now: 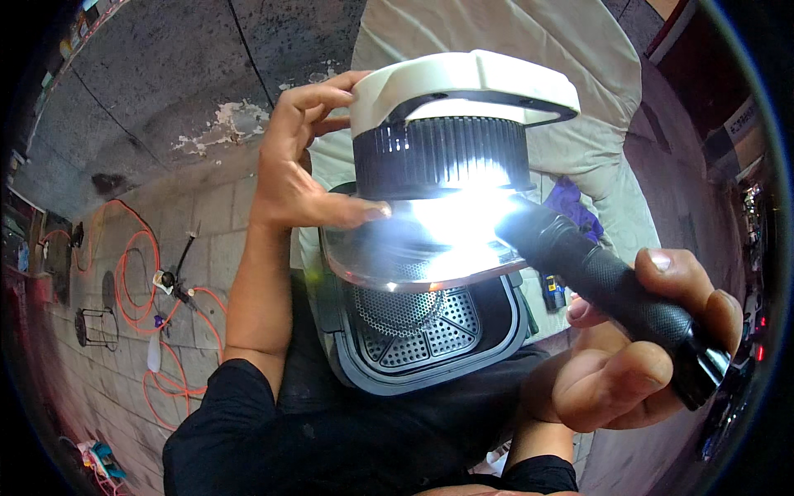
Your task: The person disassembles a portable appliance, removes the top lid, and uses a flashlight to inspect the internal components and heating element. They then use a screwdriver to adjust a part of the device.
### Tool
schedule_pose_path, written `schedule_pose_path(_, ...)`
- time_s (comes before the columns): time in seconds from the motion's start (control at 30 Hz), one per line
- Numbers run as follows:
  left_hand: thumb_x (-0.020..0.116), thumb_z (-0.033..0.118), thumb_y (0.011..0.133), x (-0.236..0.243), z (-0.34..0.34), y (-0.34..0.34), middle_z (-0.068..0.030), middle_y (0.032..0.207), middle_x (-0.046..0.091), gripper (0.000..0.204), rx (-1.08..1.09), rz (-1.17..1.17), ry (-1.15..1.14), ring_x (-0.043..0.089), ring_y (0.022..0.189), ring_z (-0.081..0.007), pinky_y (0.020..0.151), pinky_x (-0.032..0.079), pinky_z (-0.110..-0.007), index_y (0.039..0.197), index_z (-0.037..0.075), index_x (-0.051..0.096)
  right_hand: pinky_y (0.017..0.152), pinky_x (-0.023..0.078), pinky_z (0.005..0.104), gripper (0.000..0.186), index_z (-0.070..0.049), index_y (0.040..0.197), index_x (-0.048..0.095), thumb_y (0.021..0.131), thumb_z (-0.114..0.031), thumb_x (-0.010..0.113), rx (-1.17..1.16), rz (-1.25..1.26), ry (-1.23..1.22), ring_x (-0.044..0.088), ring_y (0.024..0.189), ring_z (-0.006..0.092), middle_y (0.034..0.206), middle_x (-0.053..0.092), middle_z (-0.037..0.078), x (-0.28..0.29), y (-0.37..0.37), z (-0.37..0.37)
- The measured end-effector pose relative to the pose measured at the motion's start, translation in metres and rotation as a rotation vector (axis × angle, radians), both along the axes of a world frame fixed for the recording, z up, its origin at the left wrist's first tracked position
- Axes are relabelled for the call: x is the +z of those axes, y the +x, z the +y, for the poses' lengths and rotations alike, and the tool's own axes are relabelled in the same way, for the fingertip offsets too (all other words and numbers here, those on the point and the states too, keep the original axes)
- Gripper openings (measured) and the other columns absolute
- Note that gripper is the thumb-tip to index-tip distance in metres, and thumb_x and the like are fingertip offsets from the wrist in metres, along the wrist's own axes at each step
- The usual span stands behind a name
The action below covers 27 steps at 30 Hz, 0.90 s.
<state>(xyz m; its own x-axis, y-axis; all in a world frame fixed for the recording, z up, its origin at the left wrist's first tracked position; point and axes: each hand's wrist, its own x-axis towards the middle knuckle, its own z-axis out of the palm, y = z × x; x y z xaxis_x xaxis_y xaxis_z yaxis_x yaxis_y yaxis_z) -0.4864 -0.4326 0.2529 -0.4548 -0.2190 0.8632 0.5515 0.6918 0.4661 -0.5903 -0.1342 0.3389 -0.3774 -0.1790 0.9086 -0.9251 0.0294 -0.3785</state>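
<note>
My left hand point(302, 165) grips the side of an appliance top point(438, 153), a white housing over a black ribbed ring, with a glossy rounded plate point(389, 256) beneath. My right hand point(628, 355) holds a black knurled flashlight point(612, 289), lit and pointed at the underside of the ring, where glare hides detail. Below sits a dark rounded-square basket point(504, 331) with a perforated tray point(418, 337) in it and a round metal mesh point(385, 310) seen above the tray, partly hidden by the plate.
A pale cloth point(571, 74) lies behind the appliance, with a purple cloth point(575, 207) and a small dark object point(554, 293) on the right. At left are a coiled orange cord point(124, 289), a black wire frame point(93, 326) and a weathered grey wall point(182, 66).
</note>
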Motion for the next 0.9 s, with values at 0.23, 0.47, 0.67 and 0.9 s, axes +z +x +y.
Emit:
schedule_pose_path(0.23, 0.105, 0.03, 0.048, -0.005, -0.006, 0.0, -0.0225, 0.142, 0.06, 0.104, 0.025, -0.011, -0.013, 0.063, 0.127, -0.0329, 0.104, 0.054, -0.045, 0.134, 0.009, 0.051, 0.056, 0.055, 0.0238, 0.063, -0.003, 0.149, 0.038, 0.105, -0.046, 0.05, 0.083, 0.016, -0.051, 0.064, 0.08, 0.0199, 0.12, 0.064, 0.02, 0.0, -0.002, -0.007)
schedule_pose_path(0.47, 0.103, 0.024, 0.051, -0.005, -0.001, 0.002, -0.022, 0.143, 0.059, 0.1, 0.002, -0.008, 0.078, 0.063, 0.127, -0.0324, 0.103, 0.054, -0.045, 0.135, 0.009, 0.051, 0.059, 0.055, 0.0248, 0.066, -0.003, 0.151, 0.034, 0.107, -0.051, 0.046, 0.09, 0.006, -0.014, 0.064, 0.079, 0.0198, 0.123, 0.064, 0.021, -0.002, -0.001, -0.014)
schedule_pose_path(0.67, 0.102, 0.023, 0.05, -0.004, 0.0, 0.002, -0.0217, 0.145, 0.058, 0.099, 0.026, -0.03, 0.143, 0.061, 0.129, -0.0326, 0.104, 0.053, -0.045, 0.134, 0.008, 0.052, 0.057, 0.054, 0.0243, 0.071, -0.003, 0.15, 0.034, 0.105, -0.057, 0.046, 0.067, 0.014, 0.002, 0.062, 0.065, 0.0182, 0.118, 0.067, 0.019, 0.003, -0.003, -0.013)
schedule_pose_path(0.9, 0.102, 0.02, 0.051, -0.003, 0.0, 0.001, -0.0234, 0.145, 0.056, 0.098, 0.0, -0.027, 0.177, 0.058, 0.132, -0.0333, 0.104, 0.052, -0.045, 0.134, 0.007, 0.051, 0.055, 0.058, 0.0268, 0.073, -0.006, 0.148, 0.037, 0.101, -0.059, 0.055, 0.127, 0.017, -0.064, 0.067, 0.09, 0.0224, 0.119, 0.066, 0.02, -0.004, -0.01, -0.002)
